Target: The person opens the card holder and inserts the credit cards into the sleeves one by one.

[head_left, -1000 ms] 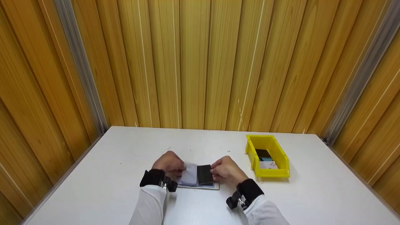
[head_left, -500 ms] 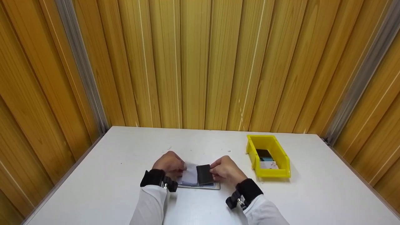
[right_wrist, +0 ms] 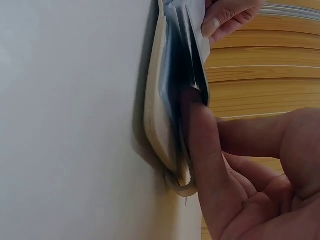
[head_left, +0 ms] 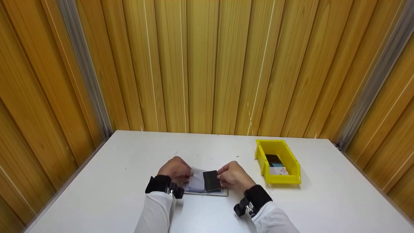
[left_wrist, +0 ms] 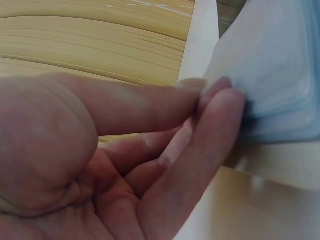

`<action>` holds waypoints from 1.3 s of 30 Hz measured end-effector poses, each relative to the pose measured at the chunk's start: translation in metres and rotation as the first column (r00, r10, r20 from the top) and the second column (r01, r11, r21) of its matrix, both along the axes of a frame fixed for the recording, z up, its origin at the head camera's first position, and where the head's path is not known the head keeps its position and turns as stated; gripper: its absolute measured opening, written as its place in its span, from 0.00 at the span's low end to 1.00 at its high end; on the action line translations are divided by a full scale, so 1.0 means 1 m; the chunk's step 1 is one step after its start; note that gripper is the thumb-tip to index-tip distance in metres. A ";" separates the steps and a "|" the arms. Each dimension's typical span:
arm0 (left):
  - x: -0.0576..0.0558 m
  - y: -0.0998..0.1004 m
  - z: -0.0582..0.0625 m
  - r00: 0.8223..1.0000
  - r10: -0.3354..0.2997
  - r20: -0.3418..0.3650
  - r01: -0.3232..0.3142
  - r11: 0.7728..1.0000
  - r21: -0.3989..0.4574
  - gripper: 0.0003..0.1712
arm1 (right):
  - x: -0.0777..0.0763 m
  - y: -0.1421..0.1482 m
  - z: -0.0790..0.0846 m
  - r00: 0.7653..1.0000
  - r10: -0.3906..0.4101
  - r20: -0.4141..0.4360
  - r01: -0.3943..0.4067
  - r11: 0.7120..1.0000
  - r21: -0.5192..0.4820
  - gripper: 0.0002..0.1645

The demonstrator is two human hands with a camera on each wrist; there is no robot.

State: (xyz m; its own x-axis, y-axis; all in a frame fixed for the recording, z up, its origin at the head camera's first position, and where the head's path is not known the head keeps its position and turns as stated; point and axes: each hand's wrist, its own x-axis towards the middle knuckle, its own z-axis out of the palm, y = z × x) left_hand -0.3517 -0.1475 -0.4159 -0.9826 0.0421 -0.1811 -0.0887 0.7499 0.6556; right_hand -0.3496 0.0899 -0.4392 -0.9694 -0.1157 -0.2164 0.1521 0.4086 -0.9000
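Tabletop (head_left: 139, 152): before wall (head_left: 200, 64). Card holder (head_left: 223, 193): on tabletop, between left hand (head_left: 175, 170) and right hand (head_left: 236, 176). Sleeve (head_left: 196, 182): left part of card holder, edge in left hand. Single card (head_left: 212, 180): right of sleeve, over card holder, edge in right hand. Bin (head_left: 284, 179): on tabletop, right of right hand, farther back. Loose cards (head_left: 275, 164): inside bin.

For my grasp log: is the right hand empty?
No, the right hand pinches a thin black rectangular card by its edge.
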 end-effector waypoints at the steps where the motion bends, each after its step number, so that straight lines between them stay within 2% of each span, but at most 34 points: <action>1: 0.000 0.000 0.000 1.000 0.001 0.004 -0.001 1.000 0.003 0.10 | 0.000 -0.001 0.000 1.000 0.002 -0.001 -0.002 1.000 0.000 0.12; 10: 0.000 0.000 -0.001 1.000 0.012 0.026 -0.013 1.000 0.026 0.11 | 0.000 -0.004 -0.002 0.998 0.028 -0.051 -0.024 0.997 0.075 0.12; 14: -0.001 0.001 -0.001 1.000 0.007 0.026 -0.008 0.999 0.049 0.12 | 0.001 -0.010 -0.004 0.997 0.044 -0.064 -0.043 0.999 0.014 0.13; 18: -0.002 0.000 -0.002 1.000 0.007 0.016 -0.008 0.998 0.056 0.12 | 0.001 -0.016 -0.008 0.999 -0.009 -0.054 0.003 0.995 -0.098 0.14; 21: -0.002 0.000 -0.002 1.000 0.008 0.013 -0.008 0.998 0.055 0.11 | 0.002 -0.019 -0.009 0.998 -0.026 -0.054 0.019 0.992 -0.126 0.15; 28: 0.001 0.002 -0.002 0.999 0.034 -0.014 -0.034 0.998 0.049 0.07 | 0.005 -0.022 -0.007 1.000 -0.006 -0.027 0.002 0.993 -0.114 0.14; 33: 0.002 0.005 -0.003 0.998 0.064 -0.027 -0.062 0.996 0.066 0.08 | 0.009 -0.024 -0.006 0.998 0.014 -0.066 -0.019 0.997 -0.081 0.06; 39: 0.002 0.006 -0.002 0.997 0.076 -0.025 -0.074 0.995 0.068 0.09 | 0.013 -0.028 -0.005 0.995 0.054 -0.086 -0.062 0.993 -0.101 0.06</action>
State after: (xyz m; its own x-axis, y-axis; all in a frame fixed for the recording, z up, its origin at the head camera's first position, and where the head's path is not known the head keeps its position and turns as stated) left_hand -0.3501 -0.1418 -0.4180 -0.9880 -0.0211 -0.1527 -0.1242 0.6958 0.7074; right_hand -0.3366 0.0621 -0.4439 -0.9745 -0.1899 -0.1198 0.0543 0.3184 -0.9464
